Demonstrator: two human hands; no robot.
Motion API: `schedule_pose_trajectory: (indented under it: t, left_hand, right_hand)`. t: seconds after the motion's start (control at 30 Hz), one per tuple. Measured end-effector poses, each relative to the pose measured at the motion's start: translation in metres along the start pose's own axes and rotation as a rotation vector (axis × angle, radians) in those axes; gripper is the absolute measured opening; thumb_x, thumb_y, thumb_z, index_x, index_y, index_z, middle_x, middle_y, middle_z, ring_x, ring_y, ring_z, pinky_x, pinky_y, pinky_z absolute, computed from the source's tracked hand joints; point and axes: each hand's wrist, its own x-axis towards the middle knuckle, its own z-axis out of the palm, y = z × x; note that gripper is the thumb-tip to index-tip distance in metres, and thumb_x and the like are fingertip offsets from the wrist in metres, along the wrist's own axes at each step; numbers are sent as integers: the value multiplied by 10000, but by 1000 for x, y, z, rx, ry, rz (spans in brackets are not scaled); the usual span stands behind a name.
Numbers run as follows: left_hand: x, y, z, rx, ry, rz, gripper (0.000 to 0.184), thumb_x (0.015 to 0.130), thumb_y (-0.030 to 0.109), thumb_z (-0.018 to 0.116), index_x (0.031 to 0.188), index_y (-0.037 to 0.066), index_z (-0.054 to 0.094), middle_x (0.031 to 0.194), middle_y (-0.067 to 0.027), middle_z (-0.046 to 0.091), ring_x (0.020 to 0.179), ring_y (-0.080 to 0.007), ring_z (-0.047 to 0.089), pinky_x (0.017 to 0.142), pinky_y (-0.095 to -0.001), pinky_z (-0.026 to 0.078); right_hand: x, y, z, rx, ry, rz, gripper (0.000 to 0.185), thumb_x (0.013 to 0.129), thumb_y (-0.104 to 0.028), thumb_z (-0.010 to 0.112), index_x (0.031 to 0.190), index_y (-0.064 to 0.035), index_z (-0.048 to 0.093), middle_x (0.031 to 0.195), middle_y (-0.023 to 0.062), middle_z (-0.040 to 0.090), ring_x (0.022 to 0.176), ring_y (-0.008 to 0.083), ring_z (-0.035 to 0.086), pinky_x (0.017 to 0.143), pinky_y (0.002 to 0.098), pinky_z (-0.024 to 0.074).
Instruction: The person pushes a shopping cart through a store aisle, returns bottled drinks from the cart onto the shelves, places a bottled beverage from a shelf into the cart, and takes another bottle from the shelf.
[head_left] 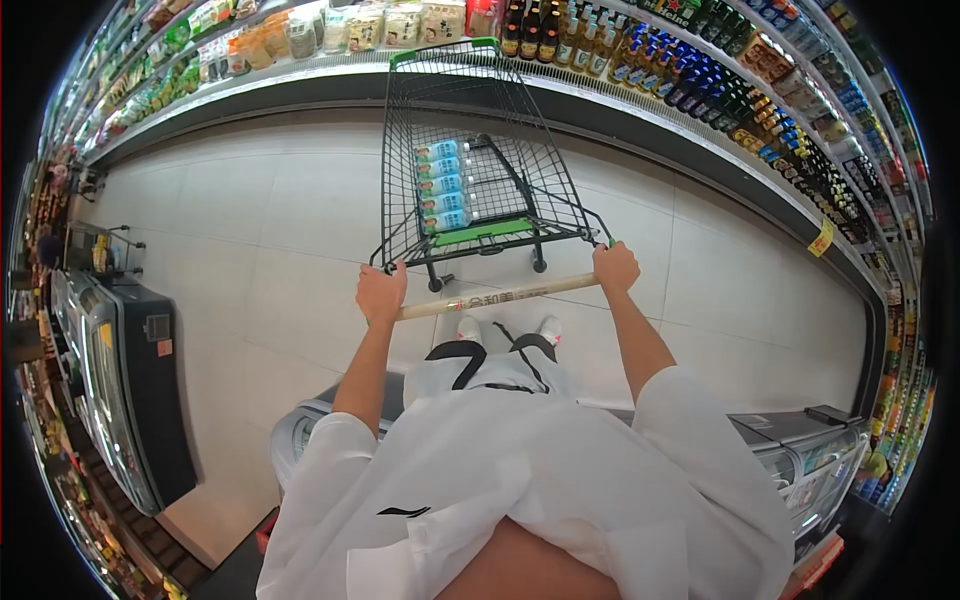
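Note:
A black wire shopping cart (560,165) with green trim stands in front of me, its far end close to the shelf. My left hand (381,293) is wrapped round the left end of the cart's pale handlebar (520,295). Round the bar's right end my right hand (616,267) is closed in the same way. Several bottles with blue labels (445,185) lie on their sides in a row inside the basket, near the green flap (483,233). Both hands are apart from the bottles.
A refrigerated shelf (300,75) curves along the front with packaged food and several beer bottles (590,40). At the left stands a dark chest freezer (140,380), with another cart (105,250) beyond it. More freezers (800,450) are behind me. Pale tiles (270,210) cover the floor.

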Motion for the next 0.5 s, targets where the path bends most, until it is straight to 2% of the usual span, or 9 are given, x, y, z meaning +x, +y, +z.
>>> schedule_pose_trajectory:
  t: [0.1, 0.13, 0.2, 0.23, 0.33, 0.37, 0.5]
  left_hand:
    - [11, -25, -7, -22, 3, 65, 699, 843, 599, 611, 1071, -57, 534, 1025, -217, 658, 949, -370, 678, 813, -469, 547]
    - [3, -64, -16, -23, 8, 88, 701, 843, 601, 611, 1069, -58, 532, 1023, -216, 658, 943, -368, 679, 803, -468, 550]
    - [12, -78, -37, 10, 6, 132, 700, 845, 603, 611, 1071, -54, 528, 1018, -214, 657, 937, -365, 681, 790, -463, 553]
    - [20, -64, -42, 39, 18, 172, 698, 847, 605, 610, 1072, -50, 525, 1013, -212, 657, 931, -362, 682, 777, -459, 557]
    - [45, -94, -49, 58, -13, 236, 683, 853, 604, 606, 1064, -41, 525, 1003, -208, 656, 919, -357, 682, 758, -447, 561]
    - [38, -148, -56, 67, 35, 269, 667, 861, 603, 596, 1053, -32, 530, 993, -195, 659, 906, -349, 681, 752, -447, 558]
    - [70, -169, -97, 84, 43, 380, 645, 879, 607, 571, 1045, -15, 533, 1007, -176, 648, 874, -343, 680, 726, -458, 548]
  right_hand:
    - [-45, 1, 8, 3, 26, 43, 343, 878, -373, 592, 908, -47, 694, 854, 167, 731, 802, 344, 724, 716, 460, 562]
    - [-90, 0, 14, 19, 47, 47, 346, 877, -376, 592, 906, -45, 690, 856, 165, 732, 801, 344, 724, 711, 462, 561]
    - [-124, -6, 5, 23, 45, 99, 347, 877, -376, 591, 903, -43, 687, 852, 168, 731, 798, 347, 723, 709, 462, 561]
    - [-122, -4, -1, 37, 50, 143, 348, 877, -376, 591, 900, -42, 684, 848, 171, 729, 796, 349, 722, 707, 463, 560]
    - [-176, -18, 10, 45, 45, 224, 360, 879, -380, 585, 900, -34, 681, 842, 180, 725, 788, 354, 719, 706, 468, 558]
    - [-236, -26, 25, 65, 74, 222, 360, 879, -380, 585, 900, -34, 681, 842, 180, 725, 788, 354, 719, 706, 468, 558]
    - [-303, -54, 15, 101, 91, 326, 383, 872, -401, 586, 913, -31, 680, 842, 197, 719, 786, 372, 713, 713, 477, 560]
